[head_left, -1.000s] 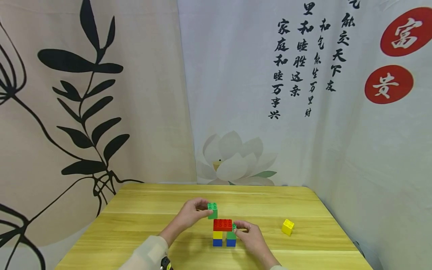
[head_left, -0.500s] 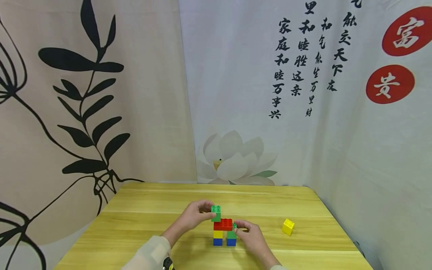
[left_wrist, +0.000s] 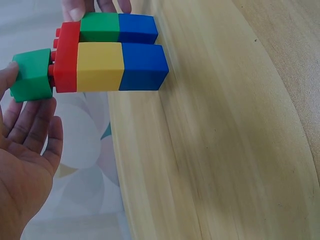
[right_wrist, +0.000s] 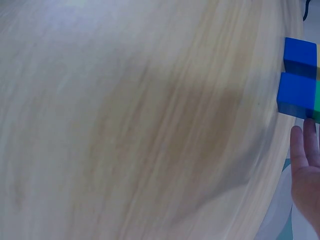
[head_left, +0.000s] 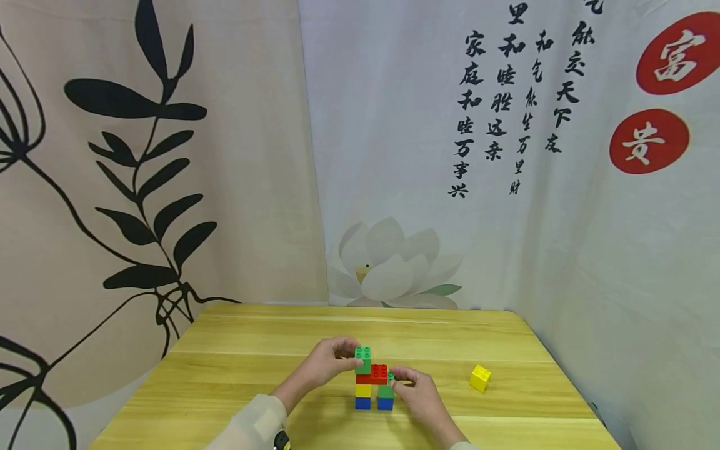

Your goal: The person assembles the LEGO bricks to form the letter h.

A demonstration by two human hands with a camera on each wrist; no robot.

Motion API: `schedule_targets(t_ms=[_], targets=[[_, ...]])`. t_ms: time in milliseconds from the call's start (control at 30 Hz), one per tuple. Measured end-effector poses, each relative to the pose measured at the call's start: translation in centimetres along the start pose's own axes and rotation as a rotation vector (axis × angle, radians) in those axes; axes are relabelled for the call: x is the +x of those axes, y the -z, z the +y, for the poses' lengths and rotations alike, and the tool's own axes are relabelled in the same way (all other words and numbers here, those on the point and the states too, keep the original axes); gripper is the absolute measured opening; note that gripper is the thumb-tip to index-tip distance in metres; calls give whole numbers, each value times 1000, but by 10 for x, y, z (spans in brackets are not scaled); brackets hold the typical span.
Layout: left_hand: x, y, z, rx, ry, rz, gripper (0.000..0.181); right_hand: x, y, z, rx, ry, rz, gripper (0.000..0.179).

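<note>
Between thumb and fingers my left hand (head_left: 332,360) pinches a green toy building brick (head_left: 363,362). In the left wrist view this upper green brick (left_wrist: 32,75) sits slightly tilted against the studs of a red brick (left_wrist: 66,60). The red brick bridges two columns: yellow (left_wrist: 100,66) on blue (left_wrist: 144,67), and green (left_wrist: 100,27) on blue (left_wrist: 138,28). My right hand (head_left: 417,392) holds the right column at its lower green brick (head_left: 385,392), thumb and forefinger at its side. In the right wrist view its other fingers (right_wrist: 298,150) extend beside the blue brick (right_wrist: 296,95).
A loose yellow brick (head_left: 480,379) lies on the wooden table (head_left: 270,325), to the right of the structure. Behind the table's far edge hangs a printed cloth backdrop (head_left: 388,156).
My left hand has moved right and down, bringing the green brick from above and left of the red brick onto its left end. The right hand has stayed in place.
</note>
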State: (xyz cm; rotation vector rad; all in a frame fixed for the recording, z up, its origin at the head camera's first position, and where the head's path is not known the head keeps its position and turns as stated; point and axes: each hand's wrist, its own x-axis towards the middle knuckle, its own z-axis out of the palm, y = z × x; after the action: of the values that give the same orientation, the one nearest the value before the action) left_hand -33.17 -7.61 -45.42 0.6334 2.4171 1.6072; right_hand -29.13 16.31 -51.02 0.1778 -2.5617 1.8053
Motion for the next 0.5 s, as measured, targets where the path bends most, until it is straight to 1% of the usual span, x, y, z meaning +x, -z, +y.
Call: schedule_targets(t_ms=[267, 500], targets=[[1, -3, -2, 19, 7, -5, 35, 0, 0, 1, 0, -2, 0, 35], [0, -6, -3, 29, -9, 4, 33, 1, 0, 1, 3, -6, 7, 34]])
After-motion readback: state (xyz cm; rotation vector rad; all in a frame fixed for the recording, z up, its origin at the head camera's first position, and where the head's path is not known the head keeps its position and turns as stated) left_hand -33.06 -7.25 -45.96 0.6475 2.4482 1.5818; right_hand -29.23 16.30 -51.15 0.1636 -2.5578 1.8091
